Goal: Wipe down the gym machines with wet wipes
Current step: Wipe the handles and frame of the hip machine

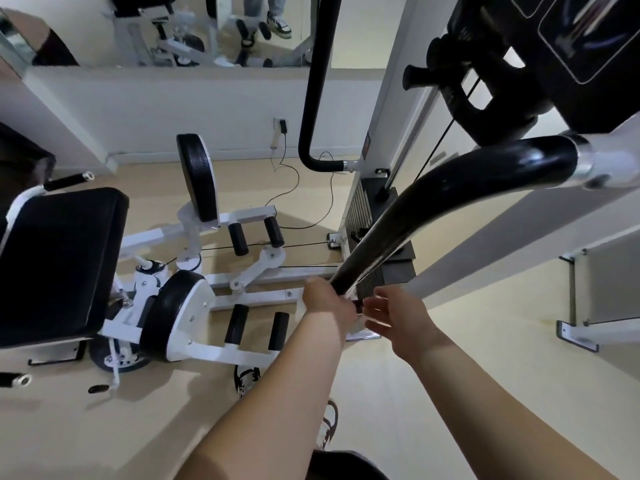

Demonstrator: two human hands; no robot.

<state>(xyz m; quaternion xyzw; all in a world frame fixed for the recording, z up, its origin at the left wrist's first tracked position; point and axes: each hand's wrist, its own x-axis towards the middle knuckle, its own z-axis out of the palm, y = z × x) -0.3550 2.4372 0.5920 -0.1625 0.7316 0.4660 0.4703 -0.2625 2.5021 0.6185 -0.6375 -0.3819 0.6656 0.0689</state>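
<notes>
**Q:** What does the head view show?

**A:** The view looks down along both forearms. The left hand point(327, 299) grips the lower end of the curved black handle bar point(450, 188), with the fingers curled round it. The right hand point(394, 315) hovers just beside that end. Its fingers are spread and relaxed, and it holds nothing that can be seen.

**Q:** Where is the wet wipe?

**A:** No wipe shows plainly. It may lie pressed between the left palm and the bar, but the grip hides that spot, so this cannot be settled.

**Q:** How far along is the task?

**A:** It is judged to be well short of finished. The work is at the lowest part of one bar of the cable machine. The glossy upper curve of that bar gives no sure sign of being wiped or unwiped. The second handle bar point(313, 81) and the weight stack point(360, 216) have no hand near them. The same holds for the leg machine point(221, 282) to the left, with its seat pad point(59, 261) and roller pads point(237, 323). All of these appear to remain.
</notes>
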